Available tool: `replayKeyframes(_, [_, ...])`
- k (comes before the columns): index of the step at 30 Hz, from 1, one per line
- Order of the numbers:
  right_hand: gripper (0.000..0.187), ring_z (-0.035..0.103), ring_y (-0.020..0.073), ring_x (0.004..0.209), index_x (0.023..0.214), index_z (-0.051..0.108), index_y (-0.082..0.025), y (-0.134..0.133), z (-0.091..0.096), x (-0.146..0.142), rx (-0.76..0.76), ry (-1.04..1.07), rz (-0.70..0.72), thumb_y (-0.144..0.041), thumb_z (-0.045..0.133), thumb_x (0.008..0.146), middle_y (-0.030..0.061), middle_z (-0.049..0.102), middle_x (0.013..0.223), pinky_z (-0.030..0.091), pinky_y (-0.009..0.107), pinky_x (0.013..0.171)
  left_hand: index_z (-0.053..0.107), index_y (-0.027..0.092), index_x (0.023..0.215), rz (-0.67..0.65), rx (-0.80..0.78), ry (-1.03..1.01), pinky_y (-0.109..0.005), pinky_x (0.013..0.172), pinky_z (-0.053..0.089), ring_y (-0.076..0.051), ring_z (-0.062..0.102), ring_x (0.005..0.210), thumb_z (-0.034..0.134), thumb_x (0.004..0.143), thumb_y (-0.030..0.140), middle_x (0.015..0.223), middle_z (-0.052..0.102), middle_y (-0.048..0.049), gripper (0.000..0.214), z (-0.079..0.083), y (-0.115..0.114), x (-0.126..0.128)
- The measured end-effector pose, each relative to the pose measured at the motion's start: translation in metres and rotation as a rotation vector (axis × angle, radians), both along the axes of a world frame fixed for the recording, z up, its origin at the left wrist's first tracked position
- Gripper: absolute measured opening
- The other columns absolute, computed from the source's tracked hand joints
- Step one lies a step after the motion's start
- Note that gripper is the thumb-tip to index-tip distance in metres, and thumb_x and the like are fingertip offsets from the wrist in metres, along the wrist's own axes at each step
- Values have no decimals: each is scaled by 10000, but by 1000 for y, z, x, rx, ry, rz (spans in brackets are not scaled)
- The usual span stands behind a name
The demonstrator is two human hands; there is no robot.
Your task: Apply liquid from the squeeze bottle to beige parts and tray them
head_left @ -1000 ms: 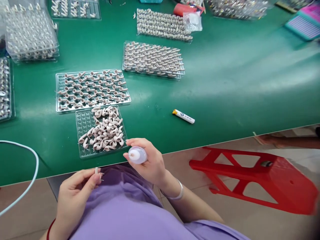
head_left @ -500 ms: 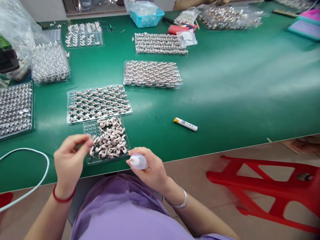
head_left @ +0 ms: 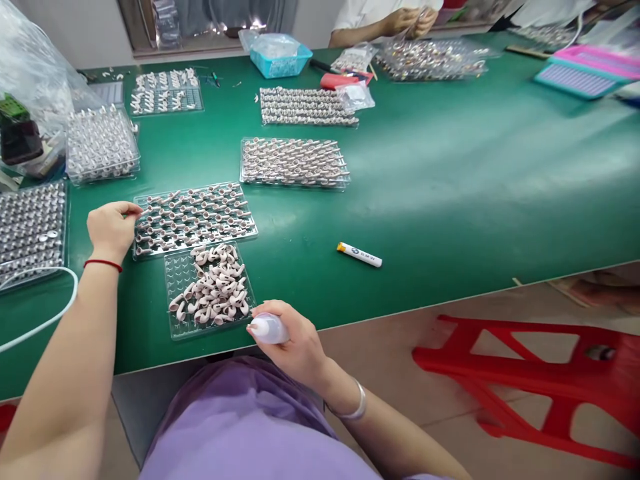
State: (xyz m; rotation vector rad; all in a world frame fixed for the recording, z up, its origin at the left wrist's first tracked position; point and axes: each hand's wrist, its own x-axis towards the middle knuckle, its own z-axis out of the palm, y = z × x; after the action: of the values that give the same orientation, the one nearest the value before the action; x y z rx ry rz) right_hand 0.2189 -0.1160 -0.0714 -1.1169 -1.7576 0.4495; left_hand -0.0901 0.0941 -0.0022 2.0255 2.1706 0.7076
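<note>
My left hand (head_left: 113, 230) is at the left edge of a clear tray (head_left: 195, 250) with rows of white earbud shells (head_left: 200, 210). Its thumb and fingers are pinched at the tray's upper left corner; what they hold is hidden. My right hand (head_left: 300, 343) is wrapped round a small translucent squeeze bottle (head_left: 273, 329), its pale nozzle pointing left. Beside the bottle, nearer the table edge, lies a second clear tray (head_left: 177, 273) with a loose heap of earbud shells (head_left: 217, 287); its left part shows bare slots.
A white lighter-like stick (head_left: 360, 255) lies to the right. Further back are more filled trays (head_left: 295, 163), a blue basket (head_left: 281, 61) and a bagged pile (head_left: 433, 59). A white cable (head_left: 60, 310) curves at left. A red stool (head_left: 525, 373) stands below the edge. Another person's hands (head_left: 413, 23) are across the table.
My left hand has moved from the heap of shells up and left to the row-filled tray's corner. My right hand still grips the bottle. The view has tilted up slightly, showing another person's hands.
</note>
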Motion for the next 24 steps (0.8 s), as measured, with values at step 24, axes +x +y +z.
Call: replayKeyframes(24, [161, 687, 186, 754, 984, 546, -236, 1, 0, 0, -30, 33, -21, -267, 654, 868, 39, 691, 834, 580, 305, 689, 759, 97, 1011, 39, -34, 197, -397, 876, 433, -247, 531, 926, 517, 869, 507, 924, 640, -85, 497, 12, -13, 13])
